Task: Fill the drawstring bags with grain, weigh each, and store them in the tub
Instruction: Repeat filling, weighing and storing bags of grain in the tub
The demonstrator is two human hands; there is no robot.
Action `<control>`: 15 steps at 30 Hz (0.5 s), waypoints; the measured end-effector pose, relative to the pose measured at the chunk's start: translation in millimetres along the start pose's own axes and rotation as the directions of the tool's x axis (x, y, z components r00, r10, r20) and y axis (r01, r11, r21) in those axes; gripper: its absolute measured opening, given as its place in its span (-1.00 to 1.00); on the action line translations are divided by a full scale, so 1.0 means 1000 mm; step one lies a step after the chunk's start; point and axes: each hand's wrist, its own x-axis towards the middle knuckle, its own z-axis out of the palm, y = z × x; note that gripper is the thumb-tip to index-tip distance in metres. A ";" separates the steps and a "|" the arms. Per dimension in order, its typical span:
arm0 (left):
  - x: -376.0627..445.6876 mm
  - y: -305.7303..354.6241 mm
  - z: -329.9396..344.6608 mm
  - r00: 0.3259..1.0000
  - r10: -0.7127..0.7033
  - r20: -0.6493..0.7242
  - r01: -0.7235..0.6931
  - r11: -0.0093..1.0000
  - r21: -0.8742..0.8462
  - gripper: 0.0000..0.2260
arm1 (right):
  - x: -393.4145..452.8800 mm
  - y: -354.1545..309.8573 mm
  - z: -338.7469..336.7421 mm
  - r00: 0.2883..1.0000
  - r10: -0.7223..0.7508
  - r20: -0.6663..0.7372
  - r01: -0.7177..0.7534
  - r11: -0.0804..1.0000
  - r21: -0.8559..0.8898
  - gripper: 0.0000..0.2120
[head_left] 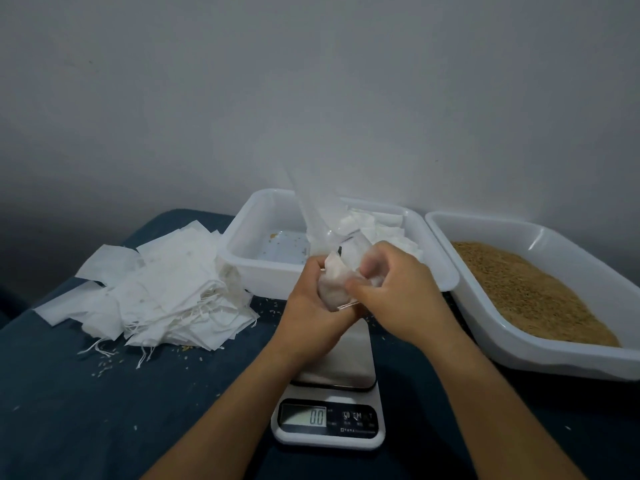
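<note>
My left hand (311, 299) grips a small white drawstring bag (334, 280) from below, above the far end of the scale (332, 403). My right hand (394, 285) pinches the bag's top, its fingers blurred. A translucent scoop or funnel (311, 209) rises from between my hands, tilted up to the left. The scale's display reads 0.0 and its plate holds nothing. Behind my hands stands the white storage tub (256, 271) with several filled bags (381, 230) in its right half. A second white tub (561, 358) on the right holds brown grain (530, 289).
A loose pile of empty white bags (156, 289) with dangling strings lies at the left on the dark blue cloth (86, 410). Stray grains are scattered on the cloth near the pile and the scale. A plain grey wall stands close behind the tubs.
</note>
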 end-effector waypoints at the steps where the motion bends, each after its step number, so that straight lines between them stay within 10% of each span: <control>1: 0.001 0.000 -0.001 0.999 -0.016 0.041 0.017 0.999 -0.028 -0.55 | 0.002 0.000 -0.006 1.000 -0.028 -0.002 0.028 1.000 -0.013 -0.81; 15: 0.005 0.006 -0.004 0.970 -0.173 0.171 0.220 0.925 -0.311 -0.69 | 0.024 0.000 -0.055 0.963 -0.257 0.080 0.255 0.966 0.031 -0.77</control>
